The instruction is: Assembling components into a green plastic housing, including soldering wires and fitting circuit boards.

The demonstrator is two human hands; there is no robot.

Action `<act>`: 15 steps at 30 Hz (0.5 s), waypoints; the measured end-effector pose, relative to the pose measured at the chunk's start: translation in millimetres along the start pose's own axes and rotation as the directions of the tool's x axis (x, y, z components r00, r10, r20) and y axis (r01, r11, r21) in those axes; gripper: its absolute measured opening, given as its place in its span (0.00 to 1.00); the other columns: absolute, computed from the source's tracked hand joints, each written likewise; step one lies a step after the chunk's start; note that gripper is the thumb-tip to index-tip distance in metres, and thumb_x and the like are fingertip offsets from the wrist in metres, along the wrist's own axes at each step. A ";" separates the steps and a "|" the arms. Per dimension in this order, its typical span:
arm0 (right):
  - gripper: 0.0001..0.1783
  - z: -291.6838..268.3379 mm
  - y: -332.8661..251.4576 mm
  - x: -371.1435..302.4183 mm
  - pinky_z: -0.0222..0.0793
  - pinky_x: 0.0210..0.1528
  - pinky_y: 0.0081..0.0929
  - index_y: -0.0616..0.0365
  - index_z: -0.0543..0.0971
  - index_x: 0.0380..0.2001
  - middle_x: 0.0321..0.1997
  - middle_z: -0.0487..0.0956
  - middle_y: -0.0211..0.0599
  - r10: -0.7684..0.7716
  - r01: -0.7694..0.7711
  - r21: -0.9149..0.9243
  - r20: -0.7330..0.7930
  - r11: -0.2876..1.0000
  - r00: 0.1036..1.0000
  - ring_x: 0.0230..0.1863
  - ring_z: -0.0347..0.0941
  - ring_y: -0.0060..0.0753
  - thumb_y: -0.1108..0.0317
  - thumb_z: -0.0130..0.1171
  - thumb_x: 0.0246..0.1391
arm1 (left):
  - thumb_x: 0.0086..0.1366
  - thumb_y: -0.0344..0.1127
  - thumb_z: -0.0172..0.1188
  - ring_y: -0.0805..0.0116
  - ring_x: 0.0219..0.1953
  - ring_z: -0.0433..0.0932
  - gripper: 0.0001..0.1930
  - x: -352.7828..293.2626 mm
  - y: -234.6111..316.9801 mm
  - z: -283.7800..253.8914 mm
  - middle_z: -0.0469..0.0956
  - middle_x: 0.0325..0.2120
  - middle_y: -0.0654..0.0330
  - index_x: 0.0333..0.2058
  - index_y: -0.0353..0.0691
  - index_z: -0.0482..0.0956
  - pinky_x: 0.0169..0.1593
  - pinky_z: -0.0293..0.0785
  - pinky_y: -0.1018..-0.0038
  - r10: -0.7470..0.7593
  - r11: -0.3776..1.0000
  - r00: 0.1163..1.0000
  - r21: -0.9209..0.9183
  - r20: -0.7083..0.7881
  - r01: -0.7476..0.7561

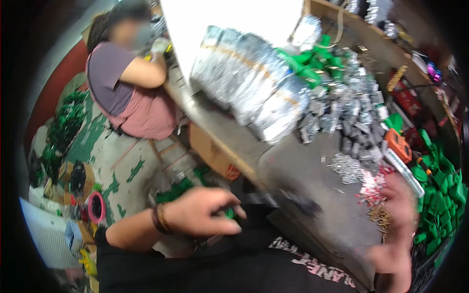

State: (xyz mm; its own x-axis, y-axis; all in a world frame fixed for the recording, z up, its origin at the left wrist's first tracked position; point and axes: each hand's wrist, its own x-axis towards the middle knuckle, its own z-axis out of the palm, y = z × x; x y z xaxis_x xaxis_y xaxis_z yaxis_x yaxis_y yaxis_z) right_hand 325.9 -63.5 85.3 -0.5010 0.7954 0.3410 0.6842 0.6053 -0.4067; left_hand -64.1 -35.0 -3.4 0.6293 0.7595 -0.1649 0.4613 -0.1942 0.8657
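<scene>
My left hand [202, 212], with a dark bracelet at its wrist, hovers over my lap left of the table edge. Its fingers are bent with the thumb held apart, and nothing shows between them. A blurred dark object [303, 202] lies at the table's near edge, to the right of that hand. My right hand [398, 229] is smeared by motion at the right side of the table, beside a pile of brass-coloured screws [380, 216] and small red-and-white parts [373, 186]. Whether it holds anything cannot be made out.
Silvery bundles [244, 68] wrapped in plastic stand at the back of the table [293, 163]. Metal parts [359, 107], silver screws [346, 168], an orange device [398, 145] and green plastic parts [439, 188] crowd the right. Another person [129, 83] sits at the far left.
</scene>
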 end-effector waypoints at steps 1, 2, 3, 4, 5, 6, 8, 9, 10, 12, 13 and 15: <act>0.46 -2.5 20.5 -3.0 0.61 0.63 0.44 0.57 0.65 0.65 0.70 0.63 0.53 0.163 -0.046 0.412 -0.252 0.910 0.954 0.68 0.62 0.46 0.34 0.58 0.55 | 0.61 0.41 0.70 0.74 0.37 0.78 0.19 -17.1 -28.7 -18.1 0.81 0.35 0.64 0.45 0.37 0.78 0.42 0.76 0.73 -0.078 0.990 0.979 -0.128 -0.187 0.054; 0.50 -13.3 33.3 1.3 0.61 0.64 0.39 0.58 0.60 0.69 0.71 0.62 0.51 0.347 -0.124 0.491 -0.396 0.862 0.850 0.68 0.62 0.45 0.32 0.56 0.55 | 0.62 0.39 0.68 0.76 0.32 0.76 0.16 -28.5 -54.9 -25.2 0.78 0.31 0.66 0.44 0.38 0.77 0.37 0.73 0.77 -0.170 0.883 0.909 -0.468 -0.379 -0.030; 0.52 -9.8 40.9 12.6 0.63 0.61 0.33 0.59 0.60 0.69 0.70 0.63 0.49 0.358 -0.191 0.341 -0.541 0.920 0.761 0.66 0.64 0.42 0.31 0.56 0.55 | 0.65 0.40 0.65 0.78 0.24 0.71 0.13 -41.1 -76.8 -40.1 0.74 0.25 0.68 0.42 0.40 0.75 0.31 0.69 0.80 -0.396 0.788 0.761 -0.615 -0.513 -0.004; 0.34 -5.0 46.3 17.7 0.68 0.56 0.35 0.62 0.70 0.59 0.63 0.71 0.56 0.233 -0.043 0.299 -0.636 0.953 0.735 0.60 0.71 0.44 0.45 0.57 0.60 | 0.69 0.45 0.61 0.79 0.19 0.67 0.14 -51.9 -94.1 -45.7 0.70 0.19 0.70 0.40 0.41 0.72 0.26 0.65 0.79 -0.459 0.782 0.600 -0.618 -0.655 -0.076; 0.33 -13.5 49.4 19.6 0.66 0.61 0.40 0.58 0.64 0.64 0.68 0.66 0.51 0.168 0.049 0.420 -0.465 0.906 0.869 0.64 0.67 0.46 0.52 0.55 0.62 | 0.71 0.53 0.58 0.78 0.15 0.62 0.18 -62.2 -103.9 -55.4 0.64 0.15 0.72 0.37 0.44 0.71 0.24 0.64 0.77 -0.422 0.775 0.541 -0.599 -0.728 -0.202; 0.34 -20.1 49.9 21.3 0.64 0.66 0.45 0.53 0.58 0.69 0.72 0.60 0.47 0.061 0.119 0.546 -0.300 0.829 0.952 0.69 0.62 0.48 0.59 0.54 0.64 | 0.73 0.58 0.51 0.79 0.16 0.59 0.20 -67.4 -116.5 -66.3 0.60 0.15 0.73 0.37 0.45 0.69 0.24 0.62 0.76 -0.389 0.739 0.507 -0.589 -0.770 -0.328; 0.35 -8.4 36.5 10.1 0.65 0.65 0.48 0.55 0.55 0.70 0.72 0.59 0.49 0.227 0.049 0.646 -0.336 0.762 0.914 0.70 0.60 0.50 0.59 0.54 0.65 | 0.74 0.59 0.46 0.79 0.17 0.57 0.21 -64.0 -107.8 -79.4 0.58 0.17 0.73 0.36 0.47 0.68 0.26 0.60 0.76 -0.378 0.648 0.461 -0.585 -0.803 -0.487; 0.42 -2.6 45.3 -1.6 0.65 0.61 0.39 0.56 0.57 0.70 0.71 0.61 0.47 0.269 -0.058 0.577 -0.287 0.814 0.919 0.66 0.63 0.45 0.45 0.55 0.60 | 0.74 0.59 0.46 0.79 0.17 0.57 0.21 -64.9 -93.0 -75.5 0.58 0.17 0.73 0.36 0.47 0.68 0.26 0.60 0.76 -0.388 0.654 0.445 -0.581 -0.807 -0.484; 0.51 3.0 47.9 -6.8 0.65 0.56 0.30 0.57 0.60 0.69 0.70 0.63 0.46 0.316 -0.165 0.476 -0.257 0.864 0.913 0.62 0.67 0.40 0.31 0.57 0.56 | 0.74 0.60 0.45 0.79 0.19 0.57 0.21 -57.8 -79.9 -74.5 0.58 0.18 0.73 0.36 0.47 0.68 0.28 0.60 0.77 -0.313 0.634 0.471 -0.550 -0.825 -0.543; 0.41 35.3 6.8 22.2 0.72 0.39 0.31 0.55 0.69 0.58 0.46 0.73 0.36 -0.013 0.124 0.625 -0.179 0.771 0.984 0.43 0.72 0.35 0.32 0.57 0.57 | 0.75 0.60 0.44 0.79 0.20 0.57 0.22 -49.8 -42.4 -82.2 0.58 0.19 0.73 0.36 0.47 0.68 0.30 0.59 0.77 -0.227 0.622 0.488 -0.511 -0.843 -0.593; 0.29 35.3 -30.5 23.5 0.73 0.31 0.29 0.55 0.70 0.44 0.33 0.71 0.33 0.481 -0.191 0.868 -0.062 0.459 0.875 0.31 0.71 0.32 0.41 0.62 0.59 | 0.74 0.61 0.44 0.78 0.20 0.58 0.23 -46.7 -30.8 -91.5 0.59 0.19 0.72 0.34 0.47 0.67 0.30 0.61 0.76 -0.167 0.647 0.453 -0.444 -0.876 -0.619; 0.36 27.5 -46.3 39.6 0.75 0.48 0.34 0.53 0.61 0.67 0.53 0.75 0.39 -0.134 -0.015 0.975 0.046 0.221 0.990 0.46 0.74 0.39 0.56 0.63 0.61 | 0.74 0.62 0.44 0.76 0.22 0.59 0.24 -47.6 -1.2 -113.5 0.61 0.20 0.70 0.34 0.45 0.66 0.32 0.63 0.74 -0.007 0.694 0.396 -0.290 -0.918 -0.660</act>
State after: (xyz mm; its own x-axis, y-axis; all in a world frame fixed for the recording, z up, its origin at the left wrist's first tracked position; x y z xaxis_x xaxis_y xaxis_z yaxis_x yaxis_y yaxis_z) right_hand 259.8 -59.2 94.4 -0.6118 0.7078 0.3530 -0.3580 0.1501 -0.9216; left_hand -165.7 -0.4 57.0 -0.3283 0.8722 0.3627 -0.2763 -0.4558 0.8461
